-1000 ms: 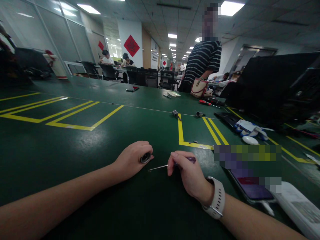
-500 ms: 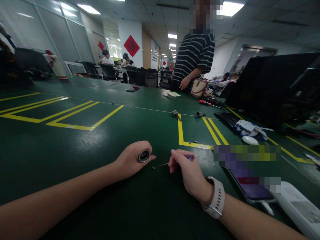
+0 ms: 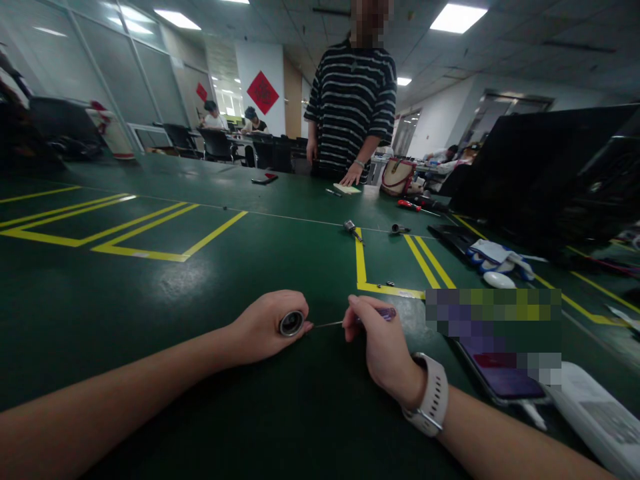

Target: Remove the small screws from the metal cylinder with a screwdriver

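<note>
Hands near each other over the bench (image 3: 190, 300): left hand (image 3: 273, 327) curled round a metal cylinder (image 3: 291, 323), open end showing; right hand (image 3: 377, 333) pinches a purple-handled screwdriver (image 3: 385, 313), its shaft pointing toward the left fingertips.

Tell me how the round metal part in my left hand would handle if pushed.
The round metal part is probably stiff, given its metallic rim. That circular rim suggests it might roll, though the left hand hides the rest.
</note>
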Available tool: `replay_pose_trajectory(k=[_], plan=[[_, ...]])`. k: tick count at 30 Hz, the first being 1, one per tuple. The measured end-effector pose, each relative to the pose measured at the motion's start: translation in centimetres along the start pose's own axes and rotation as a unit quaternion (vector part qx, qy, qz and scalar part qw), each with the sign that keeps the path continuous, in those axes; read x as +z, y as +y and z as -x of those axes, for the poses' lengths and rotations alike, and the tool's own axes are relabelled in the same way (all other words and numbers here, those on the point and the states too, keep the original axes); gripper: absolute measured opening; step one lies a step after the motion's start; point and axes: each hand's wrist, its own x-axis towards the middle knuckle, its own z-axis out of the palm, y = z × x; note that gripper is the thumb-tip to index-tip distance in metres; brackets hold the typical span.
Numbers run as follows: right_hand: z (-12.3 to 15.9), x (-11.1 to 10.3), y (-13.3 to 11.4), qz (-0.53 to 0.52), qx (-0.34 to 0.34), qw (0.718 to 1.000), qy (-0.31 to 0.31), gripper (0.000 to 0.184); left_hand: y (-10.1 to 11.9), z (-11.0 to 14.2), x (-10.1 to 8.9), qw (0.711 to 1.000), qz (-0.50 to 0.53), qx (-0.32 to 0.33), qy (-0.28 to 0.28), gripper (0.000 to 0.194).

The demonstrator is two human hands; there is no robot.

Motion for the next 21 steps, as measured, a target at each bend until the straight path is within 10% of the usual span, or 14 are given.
replay_pose_trajectory(k=[14,21], plan=[[2.2,0.5,-2.9,0.211,-0.246,0.933,-0.155,0.008,-0.7,0.0,0.5,0.993,-0.044,-0.044,0.100,0.012],[2.4,0.9,-2.4,0.243,-0.249,0.925,-0.154,0.009,-0.5,-0.1,0.4,0.992,-0.080,-0.025,0.095,0.013]])
